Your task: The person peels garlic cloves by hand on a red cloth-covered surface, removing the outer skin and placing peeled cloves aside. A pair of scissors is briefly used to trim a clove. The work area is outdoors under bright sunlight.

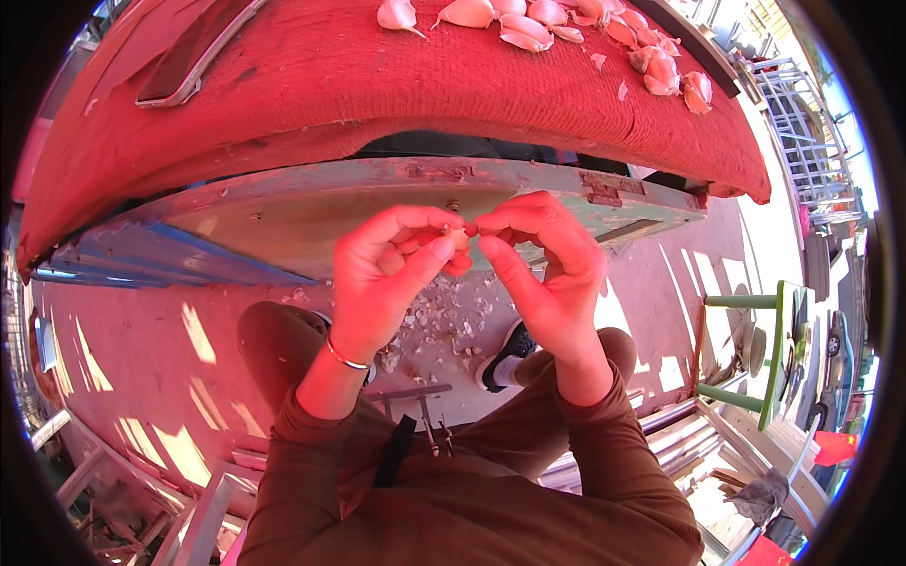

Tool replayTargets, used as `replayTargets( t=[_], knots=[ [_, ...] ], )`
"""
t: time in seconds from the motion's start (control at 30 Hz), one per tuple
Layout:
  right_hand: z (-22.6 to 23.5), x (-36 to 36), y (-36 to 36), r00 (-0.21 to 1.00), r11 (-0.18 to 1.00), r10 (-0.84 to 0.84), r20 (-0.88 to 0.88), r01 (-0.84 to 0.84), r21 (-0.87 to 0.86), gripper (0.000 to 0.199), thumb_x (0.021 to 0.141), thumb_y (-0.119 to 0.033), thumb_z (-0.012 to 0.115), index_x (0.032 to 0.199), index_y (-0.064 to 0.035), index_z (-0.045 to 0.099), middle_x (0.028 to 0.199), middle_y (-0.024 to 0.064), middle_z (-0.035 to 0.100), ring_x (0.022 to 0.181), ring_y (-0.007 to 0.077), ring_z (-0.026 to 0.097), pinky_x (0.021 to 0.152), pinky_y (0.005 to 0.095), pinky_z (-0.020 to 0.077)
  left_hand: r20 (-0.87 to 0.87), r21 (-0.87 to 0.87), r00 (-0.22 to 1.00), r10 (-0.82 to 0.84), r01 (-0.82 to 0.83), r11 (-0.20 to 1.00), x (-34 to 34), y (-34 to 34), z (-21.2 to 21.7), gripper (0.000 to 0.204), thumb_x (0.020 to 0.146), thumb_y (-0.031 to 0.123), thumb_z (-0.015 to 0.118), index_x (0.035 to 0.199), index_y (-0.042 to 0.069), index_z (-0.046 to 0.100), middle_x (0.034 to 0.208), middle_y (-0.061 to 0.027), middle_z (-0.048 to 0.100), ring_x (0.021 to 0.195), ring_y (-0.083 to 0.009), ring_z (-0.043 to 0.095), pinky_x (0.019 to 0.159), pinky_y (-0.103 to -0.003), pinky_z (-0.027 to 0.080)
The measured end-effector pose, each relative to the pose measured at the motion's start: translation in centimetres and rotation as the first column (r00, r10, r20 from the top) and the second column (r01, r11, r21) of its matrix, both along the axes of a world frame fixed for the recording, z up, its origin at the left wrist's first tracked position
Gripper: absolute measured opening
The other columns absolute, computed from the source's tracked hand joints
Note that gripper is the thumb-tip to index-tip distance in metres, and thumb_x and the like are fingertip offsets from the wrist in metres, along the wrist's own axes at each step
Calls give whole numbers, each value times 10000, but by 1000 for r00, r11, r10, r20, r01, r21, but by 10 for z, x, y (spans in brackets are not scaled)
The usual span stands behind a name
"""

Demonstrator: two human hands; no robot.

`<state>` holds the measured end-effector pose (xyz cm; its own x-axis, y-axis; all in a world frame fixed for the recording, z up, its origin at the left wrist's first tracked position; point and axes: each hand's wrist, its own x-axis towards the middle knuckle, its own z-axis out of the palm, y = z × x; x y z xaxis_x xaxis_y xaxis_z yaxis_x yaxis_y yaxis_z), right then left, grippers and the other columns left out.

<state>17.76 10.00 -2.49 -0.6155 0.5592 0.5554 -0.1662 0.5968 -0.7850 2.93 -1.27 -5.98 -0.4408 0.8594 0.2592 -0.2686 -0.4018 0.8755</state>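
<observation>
One head cam, fisheye, looks straight down over my lap; table (283,123) edge up top, floor (142,358) far below.

A phone (193,52) lies on the red cloth (377,94), peelings (444,325) litter the floor, and a green stool (769,354) stands nearby.

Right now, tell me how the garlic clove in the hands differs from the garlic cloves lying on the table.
The garlic clove is pinched between the fingertips of the left hand and the right hand, held in the air below the table edge; the garlic cloves on the table lie loose on the red cloth, untouched. The held one is mostly hidden by fingers; those on the table show whole, skins on. Both look pale and pinkish.
</observation>
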Motion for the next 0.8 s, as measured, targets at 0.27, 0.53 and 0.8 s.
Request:
replayTargets(
  t=[0.27, 0.53, 0.8],
  knots=[
    [-5, 2, 0, 999, 993, 51, 2, -51, -104, 111, 915, 23, 743, 1026, 17, 741, 993, 106, 666, 807, 166, 693, 729, 290, 558, -106, 6, 992, 64, -64, 998, 10, 1, 0, 164, 987, -41, 675, 1145, -73, 701, 1115, -130, 726, 924, -200, 743, 808, -316, 631],
    [-3, 4, -3, 992, 960, 123, 15, -115, -256, 54, 986, 25, 670, 1032, 49, 658, 1027, 75, 605, 931, 133, 623, 852, 278, 534, -105, 2, 994, 34, -34, 999, 9, 3, -4, 155, 991, -26, 678, 1138, -63, 710, 1035, -123, 744, 885, -185, 747, 803, -313, 627],
    [-5, 2, -5, 995, 970, 99, 8, -94, -224, 47, 1004, 8, 650, 1028, 47, 641, 1030, 73, 601, 912, 118, 617, 825, 264, 524, -153, 12, 982, 113, -112, 994, 15, 3, 1, 160, 966, -80, 671, 1120, -71, 716, 1019, -131, 715, 842, -197, 738, 757, -298, 609]
  ],
)
